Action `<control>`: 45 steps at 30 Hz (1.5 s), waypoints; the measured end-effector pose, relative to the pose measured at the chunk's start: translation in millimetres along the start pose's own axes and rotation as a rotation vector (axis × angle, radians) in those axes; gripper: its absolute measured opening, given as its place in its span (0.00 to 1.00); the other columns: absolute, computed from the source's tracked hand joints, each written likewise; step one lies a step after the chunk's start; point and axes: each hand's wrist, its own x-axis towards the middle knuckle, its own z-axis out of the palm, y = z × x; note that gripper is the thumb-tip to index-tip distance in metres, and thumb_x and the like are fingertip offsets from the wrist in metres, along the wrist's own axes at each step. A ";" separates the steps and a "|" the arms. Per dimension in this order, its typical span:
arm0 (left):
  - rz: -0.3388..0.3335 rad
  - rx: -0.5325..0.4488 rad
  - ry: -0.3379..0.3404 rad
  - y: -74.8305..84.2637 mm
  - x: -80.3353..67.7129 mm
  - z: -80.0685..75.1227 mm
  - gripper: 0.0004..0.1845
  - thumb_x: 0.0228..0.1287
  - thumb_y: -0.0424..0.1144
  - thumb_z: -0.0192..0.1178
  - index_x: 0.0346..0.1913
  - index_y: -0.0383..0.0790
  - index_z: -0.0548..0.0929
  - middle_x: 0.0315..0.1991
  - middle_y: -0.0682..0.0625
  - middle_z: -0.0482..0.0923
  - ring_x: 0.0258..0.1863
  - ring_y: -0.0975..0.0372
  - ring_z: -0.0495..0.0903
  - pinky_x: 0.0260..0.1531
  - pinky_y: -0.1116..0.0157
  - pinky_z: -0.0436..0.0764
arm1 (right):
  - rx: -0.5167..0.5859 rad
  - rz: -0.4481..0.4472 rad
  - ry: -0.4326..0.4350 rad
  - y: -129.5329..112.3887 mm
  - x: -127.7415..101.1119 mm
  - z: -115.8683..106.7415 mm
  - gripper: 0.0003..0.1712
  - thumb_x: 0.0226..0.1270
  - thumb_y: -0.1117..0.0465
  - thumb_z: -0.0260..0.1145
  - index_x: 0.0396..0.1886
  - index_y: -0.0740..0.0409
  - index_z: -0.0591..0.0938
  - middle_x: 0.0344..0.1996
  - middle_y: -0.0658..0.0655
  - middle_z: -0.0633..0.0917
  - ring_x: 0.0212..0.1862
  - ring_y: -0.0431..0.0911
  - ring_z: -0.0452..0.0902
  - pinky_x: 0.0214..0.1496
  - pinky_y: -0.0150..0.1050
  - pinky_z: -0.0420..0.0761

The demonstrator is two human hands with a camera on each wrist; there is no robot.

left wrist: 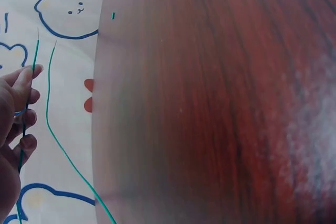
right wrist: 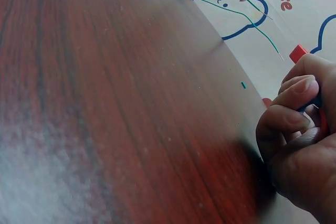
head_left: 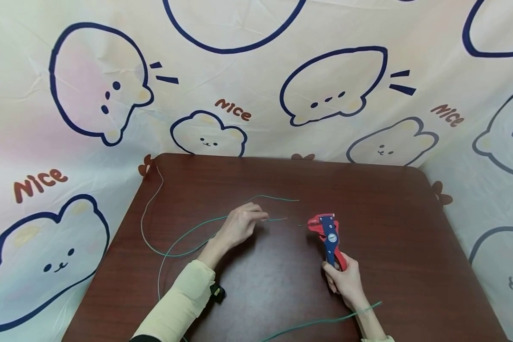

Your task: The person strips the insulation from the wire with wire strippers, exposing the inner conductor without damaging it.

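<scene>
My left hand (head_left: 241,223) pinches a thin green wire (left wrist: 35,53) between thumb and fingers. Bare metal shows at the wire's tip, which points right toward the tool. In my right hand (head_left: 344,278) is a red-and-blue wire stripper (head_left: 331,237), gripped by its handles with the head pointing away from me. A gap separates the stripper's head from the wire tip. Beyond the left hand, another green wire end (head_left: 278,197) lies free, its tip also bare in the right wrist view. A short green bit of insulation (right wrist: 243,85) lies on the table between the hands.
Loops of green wire (head_left: 188,232) spread over the left of the brown wooden table (head_left: 393,228). Another green wire length (head_left: 312,324) runs along the front, overlapping my right wrist in the head view. A printed cloth (head_left: 256,71) hangs behind the table's back edge.
</scene>
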 end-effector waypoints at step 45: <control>-0.038 -0.007 -0.028 4.5 -6.0 4.1 0.08 0.74 0.27 0.68 0.46 0.39 0.95 0.42 0.49 0.91 0.44 0.58 0.88 0.43 0.61 0.89 | -0.052 0.064 -0.023 -6.9 -0.6 2.7 0.13 0.70 0.75 0.72 0.44 0.73 0.74 0.13 0.51 0.82 0.11 0.42 0.78 0.16 0.39 0.83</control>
